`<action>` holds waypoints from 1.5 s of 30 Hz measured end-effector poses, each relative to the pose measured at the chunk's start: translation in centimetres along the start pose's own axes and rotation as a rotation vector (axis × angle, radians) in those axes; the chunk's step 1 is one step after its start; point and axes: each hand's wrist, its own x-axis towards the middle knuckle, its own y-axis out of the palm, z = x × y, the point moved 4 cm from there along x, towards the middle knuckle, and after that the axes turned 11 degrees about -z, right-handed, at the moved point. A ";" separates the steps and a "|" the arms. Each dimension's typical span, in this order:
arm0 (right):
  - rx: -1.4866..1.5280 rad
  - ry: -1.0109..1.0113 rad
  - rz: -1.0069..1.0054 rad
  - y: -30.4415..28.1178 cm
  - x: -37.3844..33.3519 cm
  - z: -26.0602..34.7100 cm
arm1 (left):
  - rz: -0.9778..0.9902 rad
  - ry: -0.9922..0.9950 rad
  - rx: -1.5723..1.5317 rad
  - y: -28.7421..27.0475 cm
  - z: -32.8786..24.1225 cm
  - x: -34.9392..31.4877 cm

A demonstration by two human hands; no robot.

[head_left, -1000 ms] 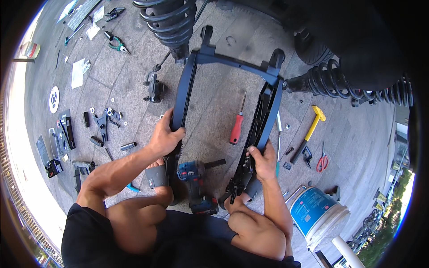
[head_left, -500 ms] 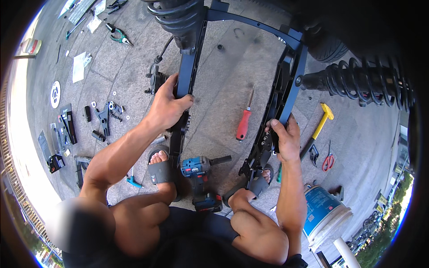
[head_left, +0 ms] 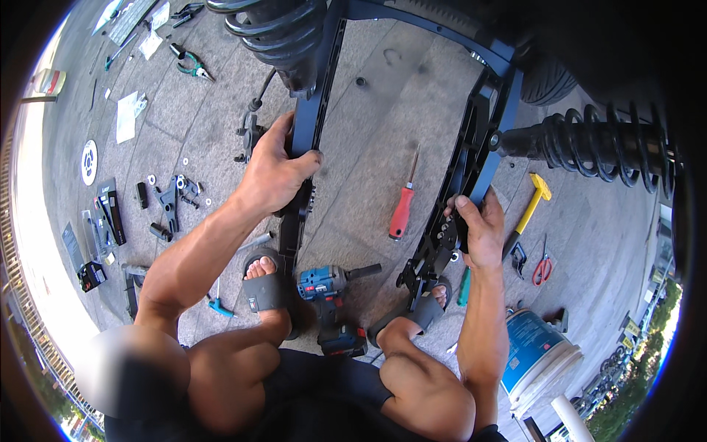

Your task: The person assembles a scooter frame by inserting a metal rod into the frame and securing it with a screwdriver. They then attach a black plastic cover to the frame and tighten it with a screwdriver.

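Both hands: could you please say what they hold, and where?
A dark U-shaped frame: left hand grips its left rail, right hand its right rail.

Screwdriver [head_left: 401, 214] between frame rails [head_left: 308, 121]

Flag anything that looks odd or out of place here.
The screwdriver lies loose on the paving, seen between the sides of the frame: perhaps out of place, easily stepped on. Nothing looks plainly damaged.

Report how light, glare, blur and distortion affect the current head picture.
Head view, left edge: glare whitens a strip; head view, upper right: the tire sinks into shadow; head view, lower left: a round patch is blurred; head view, rim: straight edges bow; head view, middle: the left hand, right hand and dark frame look fairly sharp.
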 end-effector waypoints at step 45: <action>0.065 0.073 -0.017 0.0 -0.2 0.6 | -0.009 -0.002 0.076 0.1 -0.3 -0.3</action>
